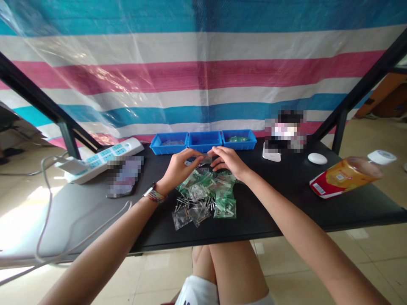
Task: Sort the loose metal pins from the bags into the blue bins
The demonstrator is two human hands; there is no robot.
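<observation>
Over a loose pile on the black table, my left hand (180,167) and my right hand (231,162) face each other with bent fingers. Between their fingertips is a small clear plastic bag (207,160), pinched from both sides; what it contains is too small to make out. Beneath lie several small green bags (225,207) and clear bags (199,213) with thin metal and pale pieces inside. Loose metal pins or screws (182,203) poke out at the pile's left side. A watch and a woven band circle my left wrist.
Behind my hands stand three joined blue bins (205,147); clear bags lie in the left one, green bags in the right. A power strip (108,159) with cables and a blurred object (126,178) are at left. At right are a white oval object (317,159) and a drink bottle (346,176).
</observation>
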